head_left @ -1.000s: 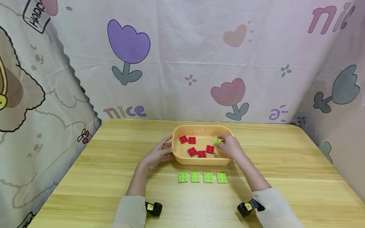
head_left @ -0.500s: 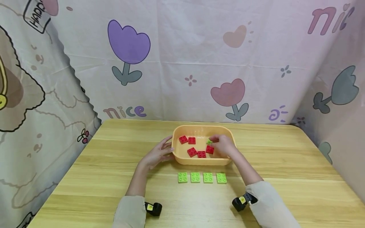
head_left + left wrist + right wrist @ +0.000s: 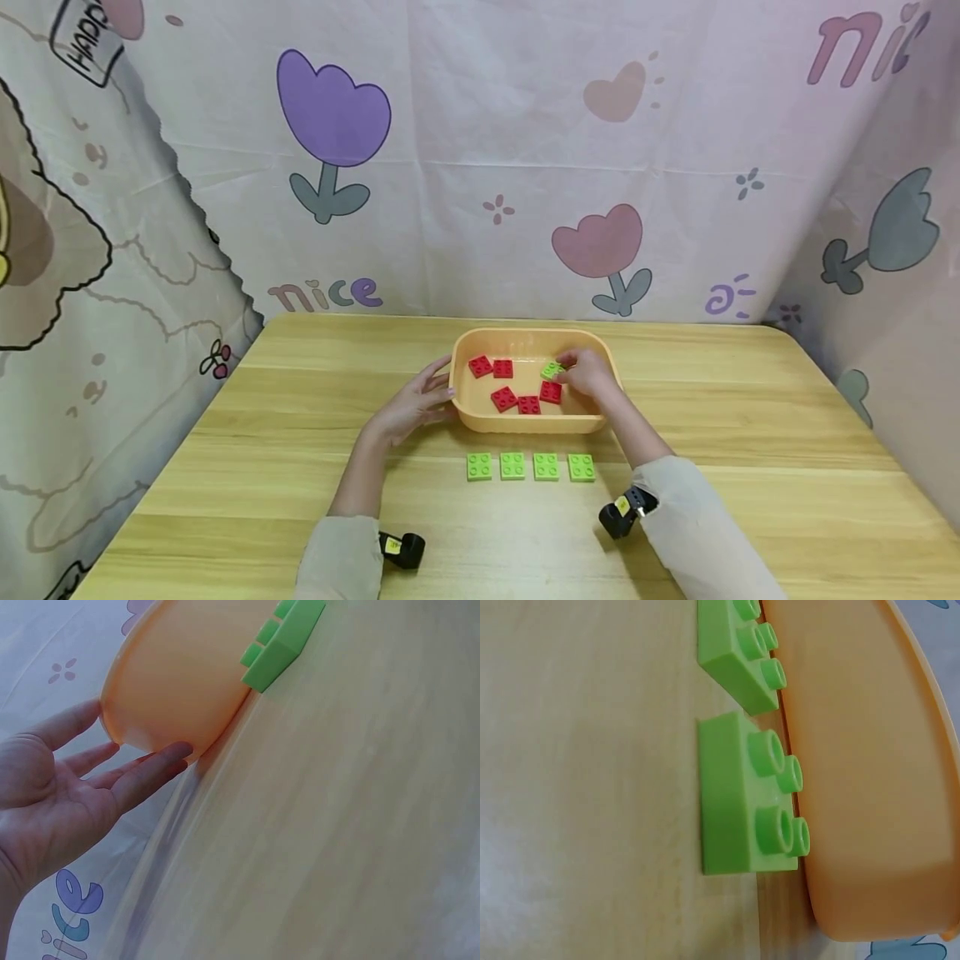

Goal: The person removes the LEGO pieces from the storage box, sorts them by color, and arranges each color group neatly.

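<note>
An orange plastic tub (image 3: 534, 424) holds several red toy bricks (image 3: 504, 399). Its left end is touched by my left hand (image 3: 411, 408), fingers fairly straight; the left wrist view shows this hand (image 3: 82, 787) with thumb at the rim and fingertips against the outer wall. Inside the tub, on the right side, my right hand (image 3: 591, 375) pinches a green toy brick (image 3: 551, 370) between thumb and fingers, just behind one red brick. In the right wrist view the right hand is out of sight; two green bricks (image 3: 731, 795) show beside the tub wall (image 3: 877, 787).
A row of several green bricks (image 3: 512, 466) lies on the wooden table (image 3: 247, 467) in front of the tub, studs up. A patterned cloth (image 3: 465, 167) hangs behind the table. Black wrist cameras (image 3: 402, 550) sit at both sleeves.
My right hand has moved left inside the tub with the green brick, from near the right wall toward the middle. My left hand stays at the tub's left end.
</note>
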A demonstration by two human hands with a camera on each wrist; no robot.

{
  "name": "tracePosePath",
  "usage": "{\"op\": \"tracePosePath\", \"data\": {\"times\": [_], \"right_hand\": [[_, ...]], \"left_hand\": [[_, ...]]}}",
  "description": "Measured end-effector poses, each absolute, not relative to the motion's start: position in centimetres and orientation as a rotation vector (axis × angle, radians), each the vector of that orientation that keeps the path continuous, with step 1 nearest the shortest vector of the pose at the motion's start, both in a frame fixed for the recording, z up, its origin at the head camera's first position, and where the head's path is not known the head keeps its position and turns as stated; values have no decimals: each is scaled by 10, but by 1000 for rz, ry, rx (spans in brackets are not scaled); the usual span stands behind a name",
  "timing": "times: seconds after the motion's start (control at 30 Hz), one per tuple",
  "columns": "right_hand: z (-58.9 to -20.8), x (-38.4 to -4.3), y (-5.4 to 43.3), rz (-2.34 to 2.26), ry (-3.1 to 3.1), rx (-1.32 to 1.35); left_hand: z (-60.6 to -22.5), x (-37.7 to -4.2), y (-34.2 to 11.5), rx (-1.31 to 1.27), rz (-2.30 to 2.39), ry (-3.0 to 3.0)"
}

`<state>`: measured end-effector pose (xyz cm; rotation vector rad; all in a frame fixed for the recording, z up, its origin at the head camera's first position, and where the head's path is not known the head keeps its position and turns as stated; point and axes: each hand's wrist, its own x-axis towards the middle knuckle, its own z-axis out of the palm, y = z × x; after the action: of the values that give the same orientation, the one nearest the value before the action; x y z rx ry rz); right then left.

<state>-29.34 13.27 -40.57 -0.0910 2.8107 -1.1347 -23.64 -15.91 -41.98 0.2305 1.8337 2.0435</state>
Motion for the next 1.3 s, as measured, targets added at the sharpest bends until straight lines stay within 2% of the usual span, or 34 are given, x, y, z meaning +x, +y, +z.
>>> {"op": "tracePosePath", "data": {"times": [0.5,0.87,1.3], "right_hand": [[-407,-298,128,-1022,2831,-44],[-405,-296,128,-943,2891,-129],[-386,-283,131,-1181,2897,-325]], "left_hand": [[-419,-237,-161,244,2029,1842],[-419,-238,-160,233,2023,1845],[-420,-238,-160,242,2034,1826]]}}
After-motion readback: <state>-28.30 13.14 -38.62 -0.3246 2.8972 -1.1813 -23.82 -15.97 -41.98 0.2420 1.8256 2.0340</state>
